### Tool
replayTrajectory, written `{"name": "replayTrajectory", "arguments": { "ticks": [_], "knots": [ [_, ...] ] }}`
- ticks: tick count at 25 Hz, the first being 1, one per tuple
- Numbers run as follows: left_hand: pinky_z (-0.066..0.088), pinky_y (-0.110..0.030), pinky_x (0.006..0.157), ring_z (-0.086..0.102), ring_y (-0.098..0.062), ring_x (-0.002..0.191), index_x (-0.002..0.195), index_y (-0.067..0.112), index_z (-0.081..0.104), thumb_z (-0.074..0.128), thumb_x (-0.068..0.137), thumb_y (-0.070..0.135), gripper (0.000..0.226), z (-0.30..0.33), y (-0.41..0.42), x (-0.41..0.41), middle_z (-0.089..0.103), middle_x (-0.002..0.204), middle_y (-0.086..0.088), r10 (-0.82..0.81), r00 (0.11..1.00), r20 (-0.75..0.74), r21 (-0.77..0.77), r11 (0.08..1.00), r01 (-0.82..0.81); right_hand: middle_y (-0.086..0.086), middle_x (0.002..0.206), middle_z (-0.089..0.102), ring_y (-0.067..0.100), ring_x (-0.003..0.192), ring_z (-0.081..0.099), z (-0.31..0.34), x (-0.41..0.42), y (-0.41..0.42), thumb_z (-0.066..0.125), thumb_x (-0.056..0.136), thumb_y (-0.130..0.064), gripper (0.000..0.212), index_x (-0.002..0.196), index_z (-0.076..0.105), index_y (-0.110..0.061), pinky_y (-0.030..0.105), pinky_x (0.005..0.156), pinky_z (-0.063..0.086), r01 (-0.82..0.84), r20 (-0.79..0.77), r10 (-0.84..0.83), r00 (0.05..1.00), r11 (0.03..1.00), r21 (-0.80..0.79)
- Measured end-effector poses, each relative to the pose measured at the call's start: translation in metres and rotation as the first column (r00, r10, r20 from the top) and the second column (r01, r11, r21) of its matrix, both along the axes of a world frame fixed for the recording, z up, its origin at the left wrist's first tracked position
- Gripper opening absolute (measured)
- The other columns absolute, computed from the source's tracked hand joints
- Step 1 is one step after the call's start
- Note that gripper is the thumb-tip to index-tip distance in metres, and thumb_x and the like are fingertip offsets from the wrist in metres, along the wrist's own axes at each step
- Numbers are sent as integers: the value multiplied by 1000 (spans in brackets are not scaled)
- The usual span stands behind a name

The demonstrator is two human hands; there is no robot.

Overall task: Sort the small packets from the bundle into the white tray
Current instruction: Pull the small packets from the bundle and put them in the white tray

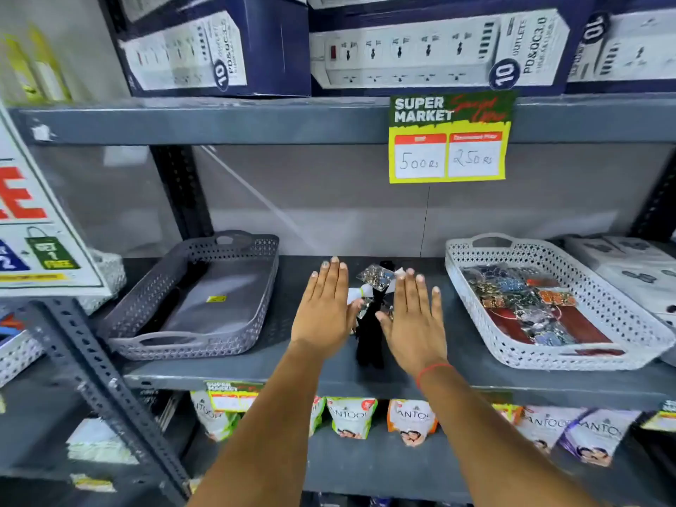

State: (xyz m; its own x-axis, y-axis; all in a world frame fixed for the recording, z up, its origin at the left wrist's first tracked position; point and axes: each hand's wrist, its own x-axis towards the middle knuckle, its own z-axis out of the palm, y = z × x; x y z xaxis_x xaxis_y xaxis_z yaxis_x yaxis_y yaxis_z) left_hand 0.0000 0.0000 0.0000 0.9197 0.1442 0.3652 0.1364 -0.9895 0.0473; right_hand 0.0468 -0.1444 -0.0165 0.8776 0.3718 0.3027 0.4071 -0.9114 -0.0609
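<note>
A bundle of small clear packets [376, 278] with a black strip hanging from it lies on the grey shelf between my hands. My left hand [325, 309] hovers flat, palm down, just left of the bundle. My right hand [415, 316] is flat as well, just right of it. Neither hand holds anything; their fingers are straight and close together. The white tray [475, 272] stands on the shelf at the right, holding several small packets of colourful jewellery [526, 301]. Part of the bundle is hidden behind my hands.
A grey perforated tray [263, 250] stands at the left of the shelf. A yellow price tag [448, 155] hangs from the shelf above, under boxed power strips [420, 56]. White boxes [636, 265] sit behind the white tray. Pouches [351, 417] line the lower shelf.
</note>
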Motion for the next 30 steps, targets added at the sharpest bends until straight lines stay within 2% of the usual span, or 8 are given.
{"name": "replayTrajectory", "arguments": {
  "ticks": [2,5,11,15,20,24,26,30],
  "knots": [
    [-3,-35,121,3,-25,149,150,5,13,22,99,38,62,-9,10,26,10,161,-12,12,991,-133,-3,1000,-13,15,152,34,28,142,28,-7,16,13,35,97,-39,55,143,35,-8,43,118,19,62,-157,-57,986,998,27],
    [4,-38,122,11,-28,148,145,7,31,30,98,29,52,-17,26,65,22,157,-11,9,945,-328,36,999,3,15,121,64,31,114,59,-11,36,31,43,95,-33,37,113,62,-7,38,92,48,175,-351,-122,928,977,123],
    [16,-39,119,40,-25,136,138,16,42,39,92,20,46,-31,36,107,51,142,-8,-32,901,-433,-4,999,33,15,125,57,34,116,55,-16,58,59,45,93,-44,47,122,54,-9,39,89,50,302,-436,-212,875,942,149],
    [29,-37,111,58,-25,116,109,16,65,46,85,17,30,-32,31,118,68,119,-7,-6,933,-359,-33,999,-6,14,126,59,34,117,56,-18,72,63,50,90,-40,46,122,54,-8,37,90,49,394,-509,-260,820,902,175],
    [44,-41,92,62,-30,105,85,17,63,46,81,20,18,-12,17,117,69,107,-9,-37,922,-386,-225,973,-55,17,126,61,36,115,58,-7,81,55,52,84,-29,41,118,58,-5,36,90,48,503,-646,-221,731,814,291],
    [51,-32,67,65,-27,75,68,4,61,59,82,27,27,9,8,113,66,77,-17,-181,891,-416,-571,815,-101,19,123,63,38,111,60,2,77,32,56,81,-37,47,114,61,-4,36,86,48,559,-666,-197,720,733,388],
    [37,-21,46,47,-13,47,51,14,51,66,80,25,35,18,0,108,50,53,-4,-242,865,-440,-697,699,-159,18,121,64,36,108,62,10,77,16,61,76,-43,53,112,62,-5,34,82,47,589,-679,-170,714,669,452],
    [37,-25,64,48,-18,68,66,11,55,69,78,12,18,23,-19,98,52,75,-6,-302,858,-416,-807,557,-195,19,120,64,33,107,62,22,81,-12,67,74,-36,53,113,61,-2,28,75,43,576,-688,-162,707,697,428]
  ]
}}
